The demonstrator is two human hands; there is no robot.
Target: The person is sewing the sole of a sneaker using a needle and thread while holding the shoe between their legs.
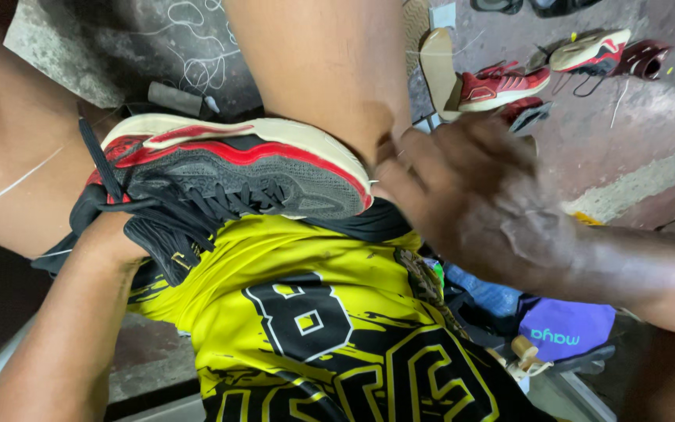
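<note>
Sneaker [236,168] in black with a red and cream sole is lying on its side between the person's knees, sole edge turned up toward the camera, resting over the yellow and black jersey [298,297]. Left hand [107,234] is reaching into the shoe's opening from below, so its fingers are hidden and I cannot tell whether they are curled or spread. Right hand [470,195] is hovering just beside the toe end, fingers loosely bent with tips pinching together near the sole's rim, perhaps on a thin thread, too fine to tell. Red sneaker [501,86] is lying on the concrete floor [634,148] well apart, near a purple bag [568,328]
</note>
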